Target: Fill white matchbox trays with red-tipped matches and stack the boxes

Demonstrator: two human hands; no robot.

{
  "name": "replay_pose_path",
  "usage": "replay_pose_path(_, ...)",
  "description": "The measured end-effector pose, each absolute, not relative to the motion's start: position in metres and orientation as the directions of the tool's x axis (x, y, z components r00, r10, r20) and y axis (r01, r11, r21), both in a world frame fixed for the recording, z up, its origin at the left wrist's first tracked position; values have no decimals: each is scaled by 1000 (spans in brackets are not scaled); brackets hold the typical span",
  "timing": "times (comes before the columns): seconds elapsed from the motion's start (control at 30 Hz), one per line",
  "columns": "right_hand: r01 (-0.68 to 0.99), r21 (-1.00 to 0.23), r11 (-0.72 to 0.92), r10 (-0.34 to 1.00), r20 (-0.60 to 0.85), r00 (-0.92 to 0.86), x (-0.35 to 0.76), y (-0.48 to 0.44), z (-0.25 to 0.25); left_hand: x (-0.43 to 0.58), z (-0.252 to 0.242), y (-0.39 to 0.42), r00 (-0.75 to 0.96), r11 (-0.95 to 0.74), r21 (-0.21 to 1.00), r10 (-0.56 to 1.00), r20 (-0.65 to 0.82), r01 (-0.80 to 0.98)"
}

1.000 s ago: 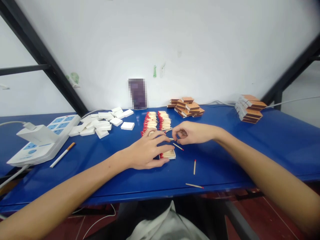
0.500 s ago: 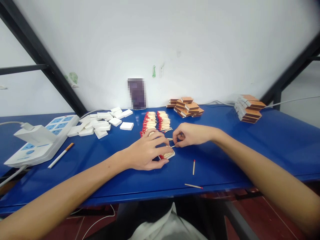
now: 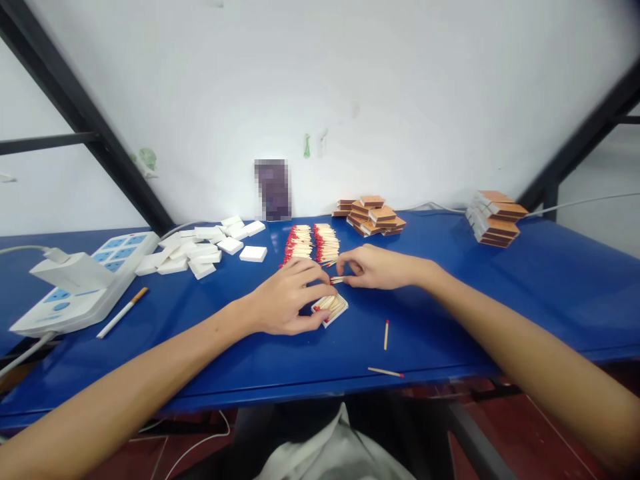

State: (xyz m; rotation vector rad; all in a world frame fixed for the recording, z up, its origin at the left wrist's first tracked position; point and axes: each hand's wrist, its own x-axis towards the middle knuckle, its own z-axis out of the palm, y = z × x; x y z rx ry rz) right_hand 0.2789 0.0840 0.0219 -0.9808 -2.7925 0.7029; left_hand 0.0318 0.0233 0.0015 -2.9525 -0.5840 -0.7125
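My left hand curls over a small white tray of matches on the blue table, thumb and fingers holding its near end. My right hand is just beyond it, fingers pinched on a few matches at the tray's far edge. Two rows of red-tipped matches lie directly behind both hands.
White inner trays are heaped at the left, by a power strip and a cigarette. Brown matchbox sleeves are stacked at the back middle and at the far right. Two loose matches lie near the front edge.
The loose match by the tray is gone from the table. My right hand has shifted left with matches pinched, and the tray under my left hand has turned slightly.
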Motion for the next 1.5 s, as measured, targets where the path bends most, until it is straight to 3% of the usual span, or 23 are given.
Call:
replay_pose_path(0.4,634,-457,624,646,-156,-747,282,86,27,31,2,25,828,-929,8,333,451,369)
replay_pose_path(0.6,634,-458,623,655,-137,-743,281,87,25,43,11,12,876,-933,-235,140,462,273)
replay_pose_path(0.73,624,-466,627,654,-121,-747,277,84,28,70,18,-16,917,-959,-249,25,398,135)
replay_pose_path(0.87,619,-471,629,659,-99,-745,277,82,28,97,18,-33,946,-953,-235,114,303,190)
replay_pose_path(1.03,611,-479,630,656,-92,-749,278,81,29,117,7,-29,920,-907,-271,235,314,323)
replay_pose_path(1.5,622,-439,649,665,-71,-744,276,82,27,118,-10,-29,882,-922,-166,264,392,349)
